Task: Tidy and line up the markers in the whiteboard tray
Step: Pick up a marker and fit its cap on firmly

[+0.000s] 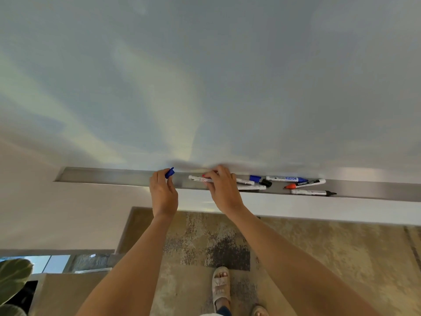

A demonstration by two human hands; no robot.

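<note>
A long metal tray (109, 176) runs under the whiteboard (205, 76). My left hand (163, 192) pinches a blue cap (169, 172) over the tray's middle. My right hand (224, 187) grips a white marker (199, 178) lying level just above the tray, a red bit showing at my fingertips. To the right lie several loose markers at mixed angles: a blue-capped one (286, 179), a red-tipped one (305, 184), an uncapped black-tipped one (313, 192), two white ones (250, 187) partly hidden by my right hand, plus a loose blue cap (255, 178) and black cap (266, 182).
The tray's left half holds nothing. Below the board is a white wall (68, 213), then a patterned rug (319, 258) where my sandalled foot (220, 285) stands. A leafy plant (13, 274) sits at the lower left.
</note>
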